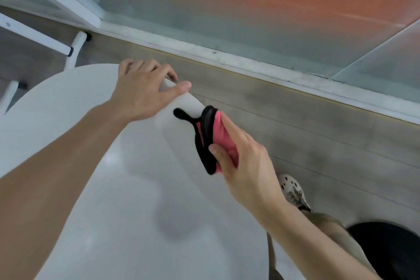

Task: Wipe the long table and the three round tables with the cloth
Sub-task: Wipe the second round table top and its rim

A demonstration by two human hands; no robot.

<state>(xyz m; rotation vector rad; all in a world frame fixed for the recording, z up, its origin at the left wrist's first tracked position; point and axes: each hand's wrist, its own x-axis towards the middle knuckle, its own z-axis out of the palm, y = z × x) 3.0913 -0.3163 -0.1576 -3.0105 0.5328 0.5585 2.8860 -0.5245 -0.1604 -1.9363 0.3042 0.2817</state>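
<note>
Head view: right hand (246, 163) grips cloth (212, 141) lengthwise along round table (127, 188) edge; left hand (145, 91) open.

Your white round table (127, 188) has a smooth, semi-glossy top that throws back soft light patches and the blurred shadows of your arms. The pink cloth with black trim (213, 136) in your right hand (245, 163) looks soft and matt, bunched into folds. The grey wood-grain plank floor (306, 125) reads matt. Behind it, the frosted glass wall panel (227, 7) is smooth and hazy. Your perforated white clog (292, 188) looks like matt plastic.
</note>
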